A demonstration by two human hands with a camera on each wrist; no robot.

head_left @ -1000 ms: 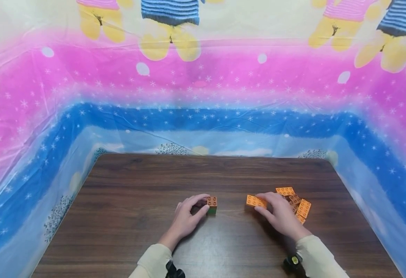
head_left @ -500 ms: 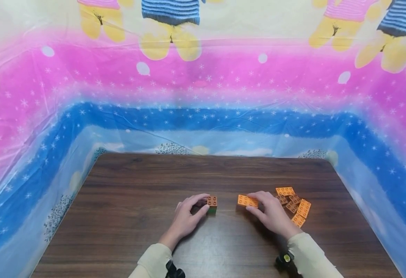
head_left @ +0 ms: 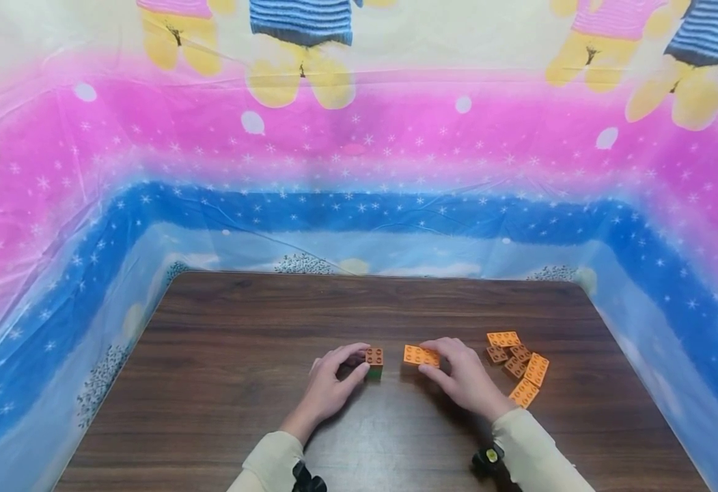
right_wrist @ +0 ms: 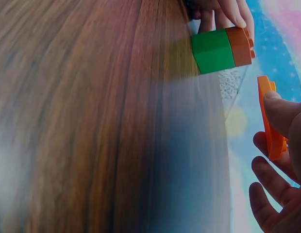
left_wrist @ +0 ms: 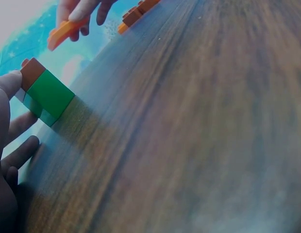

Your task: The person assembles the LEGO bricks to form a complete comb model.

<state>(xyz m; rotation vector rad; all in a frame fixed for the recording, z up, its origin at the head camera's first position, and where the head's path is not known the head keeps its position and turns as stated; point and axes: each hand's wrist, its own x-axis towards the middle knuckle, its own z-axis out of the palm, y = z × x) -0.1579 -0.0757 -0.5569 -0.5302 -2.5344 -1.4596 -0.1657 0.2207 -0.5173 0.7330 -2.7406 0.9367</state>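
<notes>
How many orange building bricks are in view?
4: one orange brick in the right hand; the far brick, right brick and near brick of the cluster.

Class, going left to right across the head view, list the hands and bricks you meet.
Left hand, brown-on-green stack, held orange brick, right hand, loose orange and brown bricks.

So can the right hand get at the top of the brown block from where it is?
Probably yes: nothing shows between the right hand, with its orange brick, and the brown block, whose studs are bare. The left hand holds the block from the opposite side.
</notes>
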